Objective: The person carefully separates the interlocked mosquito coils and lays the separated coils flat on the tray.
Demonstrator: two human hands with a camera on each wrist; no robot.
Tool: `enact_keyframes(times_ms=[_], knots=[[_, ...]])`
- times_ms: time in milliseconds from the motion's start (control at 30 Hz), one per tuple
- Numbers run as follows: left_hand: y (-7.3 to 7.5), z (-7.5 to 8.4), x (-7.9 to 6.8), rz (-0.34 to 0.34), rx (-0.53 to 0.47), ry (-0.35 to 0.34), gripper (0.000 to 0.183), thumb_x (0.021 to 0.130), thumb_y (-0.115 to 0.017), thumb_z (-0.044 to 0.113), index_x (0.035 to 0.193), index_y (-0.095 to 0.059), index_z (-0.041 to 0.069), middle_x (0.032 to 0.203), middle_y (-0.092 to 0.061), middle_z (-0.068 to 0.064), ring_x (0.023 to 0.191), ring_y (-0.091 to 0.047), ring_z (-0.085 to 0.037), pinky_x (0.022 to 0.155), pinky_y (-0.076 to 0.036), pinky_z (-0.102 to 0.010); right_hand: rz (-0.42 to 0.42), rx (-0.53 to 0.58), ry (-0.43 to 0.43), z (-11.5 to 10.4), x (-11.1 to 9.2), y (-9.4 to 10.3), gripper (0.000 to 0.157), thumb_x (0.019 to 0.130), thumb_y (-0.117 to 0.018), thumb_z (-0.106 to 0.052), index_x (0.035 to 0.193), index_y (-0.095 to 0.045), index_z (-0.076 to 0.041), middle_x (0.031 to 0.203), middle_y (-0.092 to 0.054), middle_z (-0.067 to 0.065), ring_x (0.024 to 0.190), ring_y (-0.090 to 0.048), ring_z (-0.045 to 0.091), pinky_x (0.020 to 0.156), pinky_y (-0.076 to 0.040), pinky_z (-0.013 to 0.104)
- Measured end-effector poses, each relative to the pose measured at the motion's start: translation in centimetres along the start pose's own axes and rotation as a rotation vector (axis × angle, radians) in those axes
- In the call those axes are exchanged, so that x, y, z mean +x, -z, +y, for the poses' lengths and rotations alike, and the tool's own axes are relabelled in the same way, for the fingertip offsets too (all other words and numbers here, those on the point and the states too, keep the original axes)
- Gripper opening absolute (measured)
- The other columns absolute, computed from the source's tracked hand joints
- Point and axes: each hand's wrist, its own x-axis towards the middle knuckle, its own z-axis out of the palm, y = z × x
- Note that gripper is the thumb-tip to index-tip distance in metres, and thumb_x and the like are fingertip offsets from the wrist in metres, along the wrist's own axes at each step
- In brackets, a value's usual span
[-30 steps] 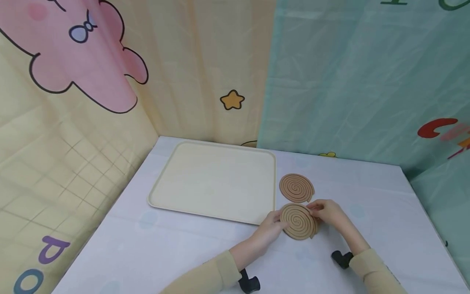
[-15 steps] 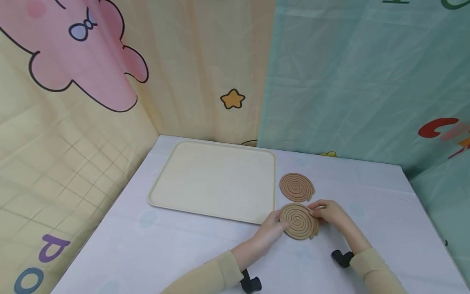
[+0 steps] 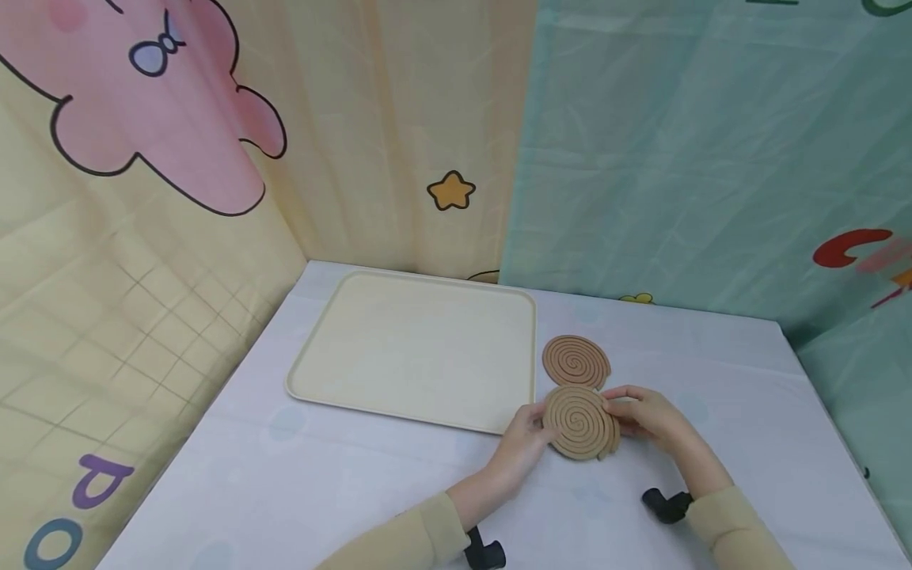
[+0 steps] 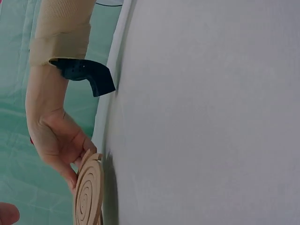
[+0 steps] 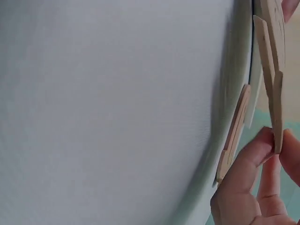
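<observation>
Both hands hold a tan spiral mosquito coil (image 3: 581, 423) by its opposite edges, raised off the table. My left hand (image 3: 516, 453) grips the left edge, thumb on top. Thumb and fingers of my right hand (image 3: 654, 419) pinch the right edge near the outer end. In the right wrist view, coil strips (image 5: 277, 112) stand slightly apart at that edge, and the right hand (image 5: 248, 183) pinches one. The left wrist view shows the coil (image 4: 86, 197) nearly edge-on. A second, browner mosquito coil (image 3: 575, 360) lies flat just behind the held one, its near edge partly covered.
A cream rectangular tray (image 3: 420, 348) lies to the left of the coils on the white-covered table (image 3: 342, 475). Printed curtains (image 3: 385, 142) stand along the back and sides. A black camera mount (image 3: 666, 505) sits at the right wrist, another (image 3: 486, 551) at the left.
Both hands have shifted the held coil slightly away from the person, so it now overlaps the near edge of the coil on the table. The tray has stayed put.
</observation>
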Motion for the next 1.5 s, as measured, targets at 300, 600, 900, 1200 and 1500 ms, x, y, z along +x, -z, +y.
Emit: enact_keyframes(times_ms=[300, 600, 900, 1200, 1500], knots=[[1.8, 0.6, 1.3, 0.097, -0.06, -0.035, 0.052, 0.093, -0.06, 0.011, 0.142, -0.043, 0.001, 0.145, -0.048, -0.016, 0.127, -0.053, -0.032, 0.095, -0.055, -0.043, -0.072, 0.231, 0.068, -1.3, -0.7, -0.3, 0.054, 0.096, -0.065, -0.021, 0.139, -0.044, 0.004, 0.097, -0.068, -0.009, 0.087, -0.068, 0.004, 0.079, -0.058, 0.024], [3.4, 1.3, 2.6, 0.254, -0.13, -0.125, 0.046, 0.089, -0.06, -0.005, 0.133, -0.047, 0.0, 0.127, -0.053, -0.015, 0.085, -0.063, -0.013, 0.072, -0.058, -0.026, 0.036, 0.24, 0.143, -3.0, -1.3, -3.5, 0.053, 0.097, -0.063, -0.023, 0.139, -0.046, 0.005, 0.102, -0.063, -0.015, 0.091, -0.063, -0.003, 0.082, -0.055, 0.019], [4.9, 2.2, 3.2, 0.27, -0.32, -0.127, 0.046, 0.09, -0.067, 0.003, 0.132, -0.049, 0.001, 0.114, -0.06, -0.01, 0.086, -0.061, -0.009, 0.072, -0.053, -0.02, 0.118, 0.397, 0.18, -4.6, -2.0, -6.3, 0.028, 0.097, -0.063, -0.02, 0.123, -0.06, -0.008, 0.097, -0.065, -0.016, 0.093, -0.063, -0.002, 0.081, -0.055, 0.019], [5.8, 2.5, 3.0, 0.163, -0.403, -0.087, 0.048, 0.093, -0.066, 0.014, 0.134, -0.046, 0.0, 0.133, -0.058, -0.017, 0.122, -0.061, -0.024, 0.097, -0.052, -0.023, 0.155, 0.536, 0.205, -5.6, -2.1, -9.5, 0.036, 0.099, -0.059, -0.013, 0.132, -0.05, -0.002, 0.093, -0.067, -0.016, 0.091, -0.065, 0.0, 0.082, -0.056, 0.019], [5.4, 2.2, 2.8, 0.234, -0.528, -0.105, 0.064, 0.091, -0.068, 0.01, 0.145, -0.036, 0.0, 0.147, -0.047, -0.018, 0.134, -0.05, -0.029, 0.098, -0.05, -0.021, 0.202, 0.639, 0.213, -5.7, -1.9, -12.1, 0.035, 0.099, -0.057, -0.008, 0.132, -0.049, 0.001, 0.09, -0.067, -0.014, 0.088, -0.064, 0.001, 0.078, -0.056, 0.019]])
